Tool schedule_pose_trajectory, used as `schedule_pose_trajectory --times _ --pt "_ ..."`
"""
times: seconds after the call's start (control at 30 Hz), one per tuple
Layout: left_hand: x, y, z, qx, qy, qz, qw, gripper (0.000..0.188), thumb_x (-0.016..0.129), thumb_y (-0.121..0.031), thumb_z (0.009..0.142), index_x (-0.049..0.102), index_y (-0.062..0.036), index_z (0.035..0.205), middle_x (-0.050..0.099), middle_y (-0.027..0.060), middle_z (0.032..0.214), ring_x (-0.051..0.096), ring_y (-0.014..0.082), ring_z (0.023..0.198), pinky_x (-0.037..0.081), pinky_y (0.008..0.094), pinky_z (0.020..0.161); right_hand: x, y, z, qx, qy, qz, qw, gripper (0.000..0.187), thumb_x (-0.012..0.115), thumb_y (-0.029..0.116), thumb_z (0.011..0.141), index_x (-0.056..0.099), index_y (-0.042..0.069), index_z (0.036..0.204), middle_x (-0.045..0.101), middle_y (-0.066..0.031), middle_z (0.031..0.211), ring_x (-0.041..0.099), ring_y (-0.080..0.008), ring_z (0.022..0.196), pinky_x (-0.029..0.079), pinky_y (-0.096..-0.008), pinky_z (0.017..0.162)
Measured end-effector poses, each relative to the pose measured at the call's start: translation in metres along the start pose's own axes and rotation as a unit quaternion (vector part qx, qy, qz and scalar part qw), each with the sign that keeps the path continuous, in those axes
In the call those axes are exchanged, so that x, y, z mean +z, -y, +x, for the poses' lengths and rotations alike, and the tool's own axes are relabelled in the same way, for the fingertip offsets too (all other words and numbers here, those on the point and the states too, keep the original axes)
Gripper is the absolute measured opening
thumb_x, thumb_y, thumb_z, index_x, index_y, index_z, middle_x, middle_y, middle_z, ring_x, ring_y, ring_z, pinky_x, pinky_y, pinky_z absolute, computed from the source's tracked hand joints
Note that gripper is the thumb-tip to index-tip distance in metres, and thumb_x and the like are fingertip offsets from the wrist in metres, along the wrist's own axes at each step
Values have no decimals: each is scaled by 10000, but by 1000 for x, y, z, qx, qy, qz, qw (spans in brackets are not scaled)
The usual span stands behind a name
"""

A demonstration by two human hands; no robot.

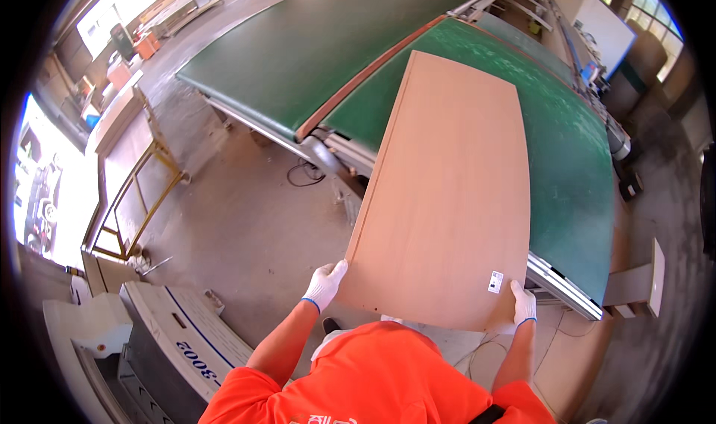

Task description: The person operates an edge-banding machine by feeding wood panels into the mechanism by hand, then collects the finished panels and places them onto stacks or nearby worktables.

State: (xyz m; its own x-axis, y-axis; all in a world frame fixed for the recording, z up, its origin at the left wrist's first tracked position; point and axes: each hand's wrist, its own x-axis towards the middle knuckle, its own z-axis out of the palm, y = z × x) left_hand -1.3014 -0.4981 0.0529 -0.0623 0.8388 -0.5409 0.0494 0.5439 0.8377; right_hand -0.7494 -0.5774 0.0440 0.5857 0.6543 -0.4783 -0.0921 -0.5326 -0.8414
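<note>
A long, light wood-coloured panel (450,193) reaches from my hands out over a green conveyor belt (570,193). Its far part lies over the belt, while the near end sticks out past the belt's front edge toward me. My left hand (325,285), in a white knit glove, is closed on the panel's near left corner. At the near right corner my gloved right hand (523,303) grips the edge, fingers partly hidden beneath. Close to that hand a small white label (495,281) is stuck on the panel. A groove line runs along the panel's left side.
Another green belt (313,58) runs alongside at the left, with a reddish-brown strip (373,77) between. A grey-white machine (183,342) stands close at my lower left. Beyond it is a yellow-framed cart (142,193) bearing boards. A small board structure (643,286) stands at the right.
</note>
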Motion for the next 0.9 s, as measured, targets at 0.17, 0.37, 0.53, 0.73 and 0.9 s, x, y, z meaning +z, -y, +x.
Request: schedule_pose_trajectory --times 0.17,0.37,0.53,0.73,0.9 --pt "-106 3 2 23 -70 -15 997 518 636 -414 1042 712 90 1138 734 59 970 635 125 872 518 305 801 94 -20 -61 -21 35 15 999 507 771 327 961 673 -66 1267 713 -92 1181 654 -198 1028 526 -362 917" --pt "-235 14 -33 -30 6 98 995 552 599 -520 1017 758 -18 1182 729 28 999 640 139 850 517 325 754 157 -21 -142 20 210 107 972 455 643 317 1044 607 17 1384 674 -115 1296 671 -277 1126 575 -458 957" --pt "-260 18 31 -62 62 -15 996 610 650 -584 934 771 -30 1158 752 97 1018 690 224 901 533 375 784 231 21 -136 13 118 -23 993 583 602 368 1064 501 12 1513 560 -177 1484 513 -355 1348 446 -455 1126" --pt "-301 -46 130 22 -58 94 994 698 716 -572 890 728 38 1227 749 166 1149 703 284 1070 535 404 922 308 30 -44 40 152 6 988 591 628 390 1043 558 -21 1461 611 -167 1444 570 -366 1295 460 -465 1109" --pt "-435 -90 136 -38 -79 97 991 620 731 -517 875 743 -16 1240 765 92 1093 717 225 1008 550 366 894 438 33 -67 22 310 189 932 505 574 341 1081 551 -17 1437 630 -145 1387 615 -310 1254 505 -461 1065"
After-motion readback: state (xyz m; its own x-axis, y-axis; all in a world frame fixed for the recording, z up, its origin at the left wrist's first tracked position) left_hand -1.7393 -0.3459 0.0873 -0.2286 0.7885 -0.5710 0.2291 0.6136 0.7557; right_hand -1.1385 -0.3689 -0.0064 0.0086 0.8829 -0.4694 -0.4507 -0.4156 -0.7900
